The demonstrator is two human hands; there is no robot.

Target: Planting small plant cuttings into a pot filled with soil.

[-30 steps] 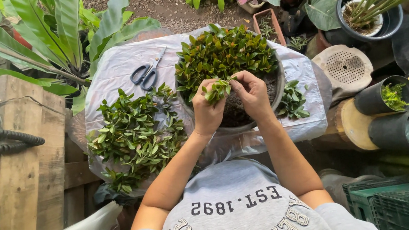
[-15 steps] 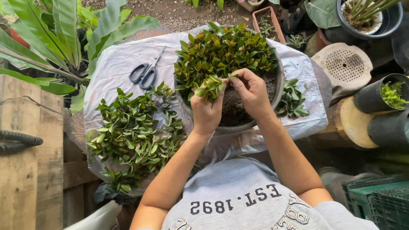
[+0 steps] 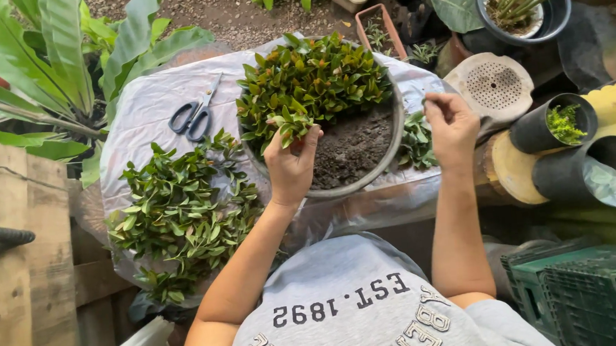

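Over the round planter bowl (image 3: 357, 188) of dark soil, the left hand (image 3: 289, 168) was closed around a leafy green cutting (image 3: 288, 127) at the planted edge. Beside the bowl, the right hand (image 3: 453, 126) hovered half curled, fingertips pinched, above loose cuttings (image 3: 417, 144).

Glossy leaves (image 3: 308, 78), crumbly matt soil (image 3: 353, 147)

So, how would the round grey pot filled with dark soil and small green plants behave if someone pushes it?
The round grey pot probably feels heavy, since dark soil fills it. Being wide and shallow, it seems unlikely to tip. On the smooth plastic sheet it might slide.
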